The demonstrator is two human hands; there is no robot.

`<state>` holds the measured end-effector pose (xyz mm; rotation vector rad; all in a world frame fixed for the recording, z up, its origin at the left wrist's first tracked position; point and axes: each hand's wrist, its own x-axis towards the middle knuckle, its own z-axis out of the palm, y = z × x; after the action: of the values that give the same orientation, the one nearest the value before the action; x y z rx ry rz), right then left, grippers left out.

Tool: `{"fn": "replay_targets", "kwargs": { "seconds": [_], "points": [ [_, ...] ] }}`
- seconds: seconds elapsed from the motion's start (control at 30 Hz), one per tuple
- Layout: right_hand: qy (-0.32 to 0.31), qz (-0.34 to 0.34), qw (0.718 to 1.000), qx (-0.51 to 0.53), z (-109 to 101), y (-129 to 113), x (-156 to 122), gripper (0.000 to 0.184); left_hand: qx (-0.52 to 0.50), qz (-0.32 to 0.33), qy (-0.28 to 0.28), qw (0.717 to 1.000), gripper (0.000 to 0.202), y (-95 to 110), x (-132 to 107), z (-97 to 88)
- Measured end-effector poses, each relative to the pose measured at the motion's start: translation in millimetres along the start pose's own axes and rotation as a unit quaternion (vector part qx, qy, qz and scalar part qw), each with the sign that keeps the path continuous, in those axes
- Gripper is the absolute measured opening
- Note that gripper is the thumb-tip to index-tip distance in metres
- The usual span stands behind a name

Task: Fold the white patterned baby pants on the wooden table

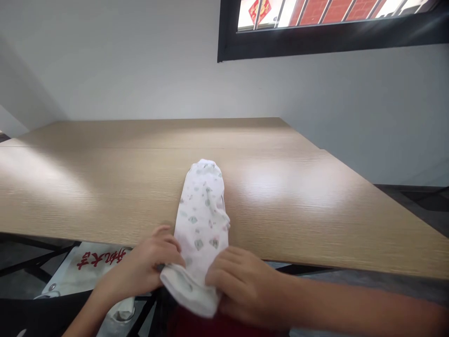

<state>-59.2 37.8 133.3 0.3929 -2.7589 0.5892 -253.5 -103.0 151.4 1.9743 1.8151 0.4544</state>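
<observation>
Presently, the left hand and right hand grip the near end of the patterned white cloth. We judge this a folding step; the next move needs aligned edges.

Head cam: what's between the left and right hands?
The near end of the white patterned cloth lies between the left hand and right hand, as the head view shows.

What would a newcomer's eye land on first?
The white patterned cloth, lying partly on the wooden table, its near end gripped by the left hand and right hand. Then the red diamond sign through the window at the top, and red lettering below the table's near edge, left.
</observation>
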Motion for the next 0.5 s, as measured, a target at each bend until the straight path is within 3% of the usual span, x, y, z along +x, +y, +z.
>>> {"fn": "replay_targets", "kwargs": {
  "seconds": [0.07,0.13,0.2,0.3,0.4,0.5],
  "points": [
    [0.037,0.017,0.997,0.065,-7.9,-15.8,-3.7,0.010,-0.033,0.005,-0.025,0.999,0.023,18.4,-1.4,-16.6],
    [0.064,0.064,0.991,0.102,-18.4,-13.4,-0.1,0.009,-0.018,-0.010,0.021,1.000,0.023,28.1,6.2,-33.2],
    [0.093,0.138,0.980,0.112,-30.0,9.6,12.8,0.007,0.021,-0.038,0.086,0.995,0.020,25.2,26.4,-48.2],
    [0.149,0.247,0.954,0.086,-44.0,66.0,43.4,0.018,0.086,-0.074,0.181,0.977,0.016,2.5,75.2,-62.8],
    [0.176,0.348,0.921,0.004,-47.2,111.7,70.3,0.028,0.182,-0.135,0.272,0.935,0.038,-21.5,119.7,-57.2],
    [0.134,0.338,0.926,-0.102,-36.0,131.3,83.4,0.047,0.260,-0.166,0.222,0.925,0.056,-31.1,132.5,-27.0]
  ]
}}
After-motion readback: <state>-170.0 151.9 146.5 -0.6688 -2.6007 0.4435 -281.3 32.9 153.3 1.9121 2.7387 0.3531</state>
